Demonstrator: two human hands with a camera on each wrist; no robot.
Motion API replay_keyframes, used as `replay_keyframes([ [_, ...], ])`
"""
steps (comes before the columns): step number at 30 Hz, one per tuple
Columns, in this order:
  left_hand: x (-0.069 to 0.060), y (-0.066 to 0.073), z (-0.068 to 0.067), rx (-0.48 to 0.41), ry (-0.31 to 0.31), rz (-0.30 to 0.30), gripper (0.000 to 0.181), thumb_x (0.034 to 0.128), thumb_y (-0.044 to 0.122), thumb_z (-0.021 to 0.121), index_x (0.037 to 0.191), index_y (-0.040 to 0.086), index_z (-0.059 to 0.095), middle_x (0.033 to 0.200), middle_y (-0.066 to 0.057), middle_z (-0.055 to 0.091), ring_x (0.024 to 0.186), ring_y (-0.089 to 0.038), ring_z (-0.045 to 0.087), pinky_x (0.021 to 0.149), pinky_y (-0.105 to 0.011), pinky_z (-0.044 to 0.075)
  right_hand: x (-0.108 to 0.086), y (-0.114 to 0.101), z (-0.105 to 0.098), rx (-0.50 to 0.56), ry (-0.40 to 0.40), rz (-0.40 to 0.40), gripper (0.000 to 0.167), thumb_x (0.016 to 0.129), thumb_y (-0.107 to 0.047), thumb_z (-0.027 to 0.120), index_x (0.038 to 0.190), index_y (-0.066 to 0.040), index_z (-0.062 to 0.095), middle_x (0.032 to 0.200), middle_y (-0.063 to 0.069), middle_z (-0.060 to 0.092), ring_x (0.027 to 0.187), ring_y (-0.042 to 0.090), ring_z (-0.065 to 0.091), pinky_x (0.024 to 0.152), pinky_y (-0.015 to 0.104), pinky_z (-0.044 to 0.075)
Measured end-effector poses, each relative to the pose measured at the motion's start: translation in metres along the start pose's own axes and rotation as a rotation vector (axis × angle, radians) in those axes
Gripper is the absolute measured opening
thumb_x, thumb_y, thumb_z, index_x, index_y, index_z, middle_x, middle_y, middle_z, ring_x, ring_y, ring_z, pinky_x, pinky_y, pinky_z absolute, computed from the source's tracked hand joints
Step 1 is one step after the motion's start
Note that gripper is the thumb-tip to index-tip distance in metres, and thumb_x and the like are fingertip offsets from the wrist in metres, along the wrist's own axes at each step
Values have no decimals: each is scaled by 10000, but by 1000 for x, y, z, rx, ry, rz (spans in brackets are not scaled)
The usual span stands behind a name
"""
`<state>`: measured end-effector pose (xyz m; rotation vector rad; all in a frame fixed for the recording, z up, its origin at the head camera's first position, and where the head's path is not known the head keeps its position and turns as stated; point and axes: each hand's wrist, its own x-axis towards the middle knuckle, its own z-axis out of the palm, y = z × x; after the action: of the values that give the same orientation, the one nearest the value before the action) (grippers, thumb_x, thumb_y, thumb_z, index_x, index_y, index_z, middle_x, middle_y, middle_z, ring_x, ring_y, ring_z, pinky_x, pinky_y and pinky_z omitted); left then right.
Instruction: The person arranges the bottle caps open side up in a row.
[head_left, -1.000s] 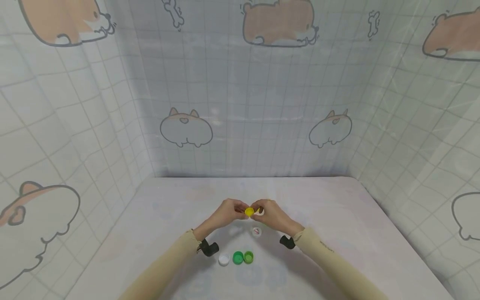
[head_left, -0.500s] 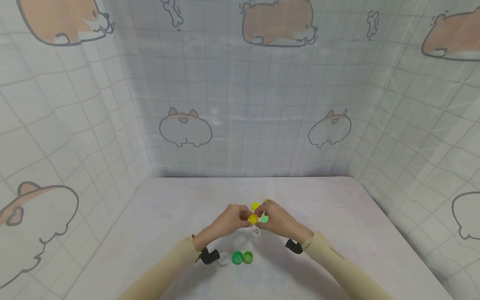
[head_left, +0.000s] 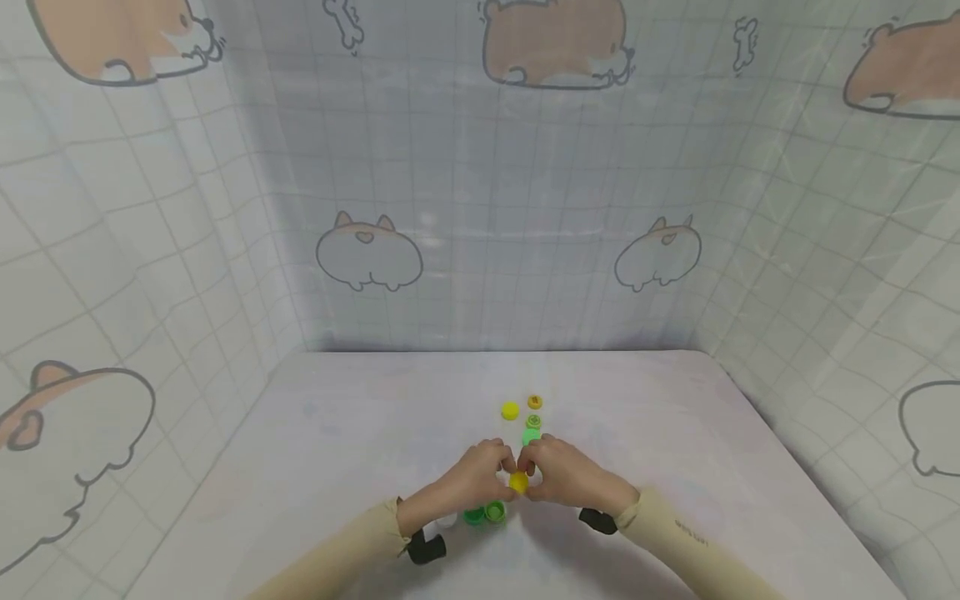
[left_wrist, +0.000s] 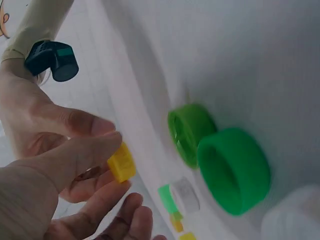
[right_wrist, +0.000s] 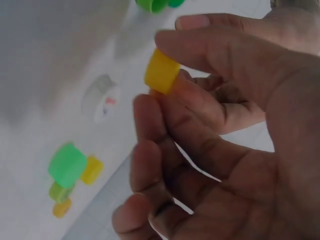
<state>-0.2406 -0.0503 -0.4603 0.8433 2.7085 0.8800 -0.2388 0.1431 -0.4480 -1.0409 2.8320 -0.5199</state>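
Observation:
A small yellow bottle cap (head_left: 518, 482) is held above the table between my two hands. My left hand (head_left: 474, 477) pinches it from the left between thumb and fingers. From the other side, the thumb and fingertips of my right hand (head_left: 566, 475) pinch the same yellow cap. Just below the hands, a lime cap (left_wrist: 191, 132) and a larger green cap (left_wrist: 240, 170) lie side by side, hollow sides showing. A white cap with a red mark (right_wrist: 107, 102) lies under the hands; in the head view they hide it.
Farther back on the table (head_left: 360, 417) lie another yellow cap (head_left: 510, 410), an orange-yellow cap (head_left: 535, 402), a light green cap (head_left: 533, 422) and a mint green cap (head_left: 531, 437). A white cap (head_left: 447, 521) sits near my left wrist, partly covered. Patterned cloth walls (head_left: 495, 283) surround the table.
Both hands have come nearer to me and slightly right with the yellow cap. The caps at the back are now uncovered, while the white cap with the red mark is now hidden.

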Motion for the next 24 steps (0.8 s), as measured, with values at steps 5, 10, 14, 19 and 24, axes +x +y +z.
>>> replay_keyframes([
  [5,-5,2,9,124,-18,33,220,707,307,841,808,164,708,841,57,585,780,-75,457,724,-303,346,-3,-3,9,32,-53,-12,231,728,-170,806,932,-157,696,888,-89,652,803,39,489,740,220,438],
  [10,-5,3,12,166,-92,4,248,706,330,846,817,181,682,830,95,543,770,-72,429,718,-290,327,-3,-3,16,47,-93,1,236,742,-208,806,940,-144,694,879,-89,649,785,32,486,728,217,430],
  [14,-5,1,12,173,-161,-25,291,708,338,848,867,182,660,813,95,517,761,-83,410,711,-278,304,-3,-3,22,87,-127,4,222,767,-241,800,928,-140,686,846,-99,637,763,14,493,711,210,445],
  [19,-5,-1,12,186,-196,-28,322,717,338,842,931,179,661,807,105,511,766,-76,413,712,-267,310,0,-1,28,110,-142,6,202,789,-262,782,915,-143,678,829,-111,626,739,-6,497,709,207,453],
  [24,-3,-5,13,186,-202,4,301,728,328,836,912,180,649,796,108,509,756,-61,424,676,-223,347,1,-1,30,115,-140,4,204,791,-263,779,919,-145,670,826,-117,612,727,-4,491,702,207,448],
])
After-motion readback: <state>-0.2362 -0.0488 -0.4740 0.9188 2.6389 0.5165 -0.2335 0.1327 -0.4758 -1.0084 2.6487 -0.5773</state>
